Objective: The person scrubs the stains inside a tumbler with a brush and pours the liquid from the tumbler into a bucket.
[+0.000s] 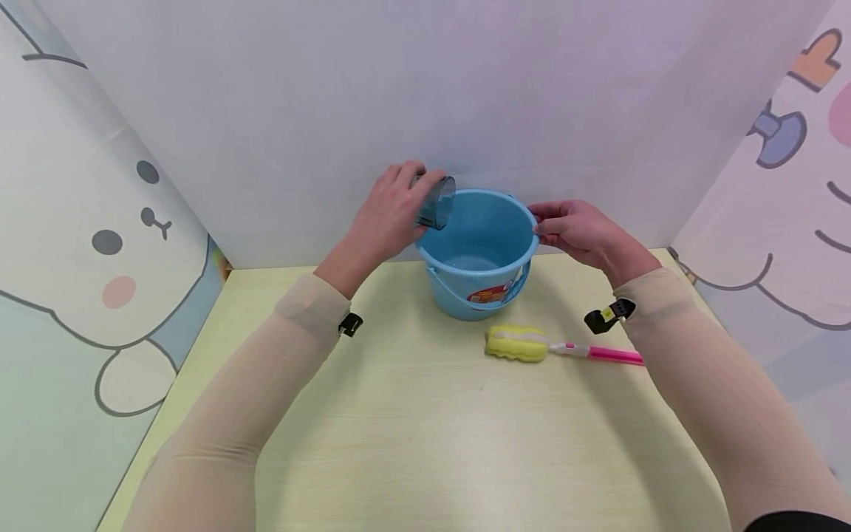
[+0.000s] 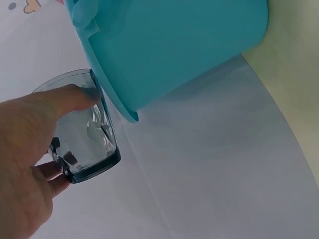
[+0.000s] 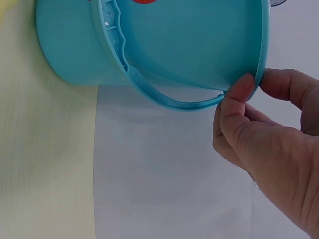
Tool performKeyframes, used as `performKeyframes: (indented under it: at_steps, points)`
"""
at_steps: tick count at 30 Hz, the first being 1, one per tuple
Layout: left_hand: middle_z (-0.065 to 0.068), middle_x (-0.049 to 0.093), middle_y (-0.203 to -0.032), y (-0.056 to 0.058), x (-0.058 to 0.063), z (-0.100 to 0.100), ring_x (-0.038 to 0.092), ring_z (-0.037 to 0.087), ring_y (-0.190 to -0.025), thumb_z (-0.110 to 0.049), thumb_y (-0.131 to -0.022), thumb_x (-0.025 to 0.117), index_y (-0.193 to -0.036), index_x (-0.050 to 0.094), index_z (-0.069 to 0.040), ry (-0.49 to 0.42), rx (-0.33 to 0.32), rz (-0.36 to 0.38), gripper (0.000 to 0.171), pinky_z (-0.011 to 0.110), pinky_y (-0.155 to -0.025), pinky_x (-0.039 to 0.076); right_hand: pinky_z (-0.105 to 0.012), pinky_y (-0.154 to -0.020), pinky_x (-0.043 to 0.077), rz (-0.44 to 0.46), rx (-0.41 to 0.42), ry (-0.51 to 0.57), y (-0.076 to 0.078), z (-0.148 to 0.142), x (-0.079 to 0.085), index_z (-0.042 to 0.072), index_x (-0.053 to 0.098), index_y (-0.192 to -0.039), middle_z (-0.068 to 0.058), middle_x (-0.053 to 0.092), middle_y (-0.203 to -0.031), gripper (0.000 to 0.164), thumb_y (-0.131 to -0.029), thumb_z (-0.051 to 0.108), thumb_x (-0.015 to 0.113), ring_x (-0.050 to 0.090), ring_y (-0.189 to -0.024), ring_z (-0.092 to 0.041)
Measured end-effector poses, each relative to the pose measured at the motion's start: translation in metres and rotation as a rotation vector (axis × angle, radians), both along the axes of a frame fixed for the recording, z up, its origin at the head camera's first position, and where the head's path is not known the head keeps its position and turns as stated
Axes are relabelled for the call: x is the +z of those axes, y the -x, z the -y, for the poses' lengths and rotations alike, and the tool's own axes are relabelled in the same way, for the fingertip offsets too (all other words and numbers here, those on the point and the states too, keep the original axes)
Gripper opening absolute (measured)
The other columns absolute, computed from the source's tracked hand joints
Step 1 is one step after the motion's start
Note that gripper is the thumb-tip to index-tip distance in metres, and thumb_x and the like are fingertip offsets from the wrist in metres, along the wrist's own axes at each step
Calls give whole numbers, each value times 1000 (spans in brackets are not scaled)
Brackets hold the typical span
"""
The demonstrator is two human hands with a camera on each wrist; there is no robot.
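In the head view my left hand (image 1: 388, 210) grips a clear, grey-tinted cup (image 1: 439, 202). The cup is tilted on its side, its mouth toward the inside of a light blue bucket (image 1: 465, 292) at the left rim. My left thumb lies along the cup's wall in the left wrist view, where the cup (image 2: 84, 129) is beside the bucket's rim. On the other side, my right hand (image 1: 581, 230) pinches the bucket's right rim between thumb and fingers, near the end of the hanging handle (image 3: 184, 105). The bucket stands upright; whether its bottom holds liquid, I cannot tell.
A yellow sponge brush (image 1: 518, 344) with a pink and white handle (image 1: 612, 355) lies in front of the bucket on the pale wooden table (image 1: 425, 443). White wall covering (image 1: 319, 111) rises behind, with cartoon-printed panels (image 1: 120, 281) at both sides.
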State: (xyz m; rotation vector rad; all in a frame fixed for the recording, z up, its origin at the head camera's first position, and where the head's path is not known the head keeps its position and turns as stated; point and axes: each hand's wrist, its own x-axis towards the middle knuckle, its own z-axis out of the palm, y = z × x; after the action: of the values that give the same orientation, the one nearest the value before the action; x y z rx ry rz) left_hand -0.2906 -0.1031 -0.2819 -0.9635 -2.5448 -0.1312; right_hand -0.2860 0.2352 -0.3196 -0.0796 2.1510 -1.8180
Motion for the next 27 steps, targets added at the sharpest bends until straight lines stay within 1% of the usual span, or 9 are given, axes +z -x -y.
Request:
performKeyframes:
  at_steps: [9, 14, 20, 27]
  points:
    - [19, 50, -141, -1, 0, -2, 46, 41, -133, -22, -87, 91, -156, 48, -10, 10, -8, -14, 82, 51, -112, 44, -25, -92, 59, -5, 5, -4, 0, 0, 0, -1, 40, -161, -21, 47, -153, 55, -109, 2, 57, 61, -121, -32]
    - [19, 50, -142, -3, 0, -4, 45, 41, -135, -21, -89, 88, -156, 48, -11, 23, -15, -33, 78, 52, -114, 43, -25, -91, 59, -4, -2, -11, 0, 0, 0, -1, 42, -160, -21, 49, -152, 53, -109, 3, 57, 59, -122, -34]
    - [20, 50, -144, -4, -1, -6, 44, 40, -138, -19, -91, 85, -156, 49, -13, 57, -17, -72, 74, 52, -117, 41, -26, -92, 59, 1, -6, -22, -2, -1, 0, 0, 42, -159, -20, 49, -151, 53, -109, 3, 57, 57, -125, -36]
    - [20, 52, -143, -3, -5, -8, 45, 40, -138, -12, -98, 76, -152, 54, -15, 73, -60, -157, 59, 53, -118, 40, -26, -92, 59, 2, -6, -27, -2, -2, 1, 1, 42, -160, -20, 49, -152, 53, -109, 4, 57, 56, -125, -36]
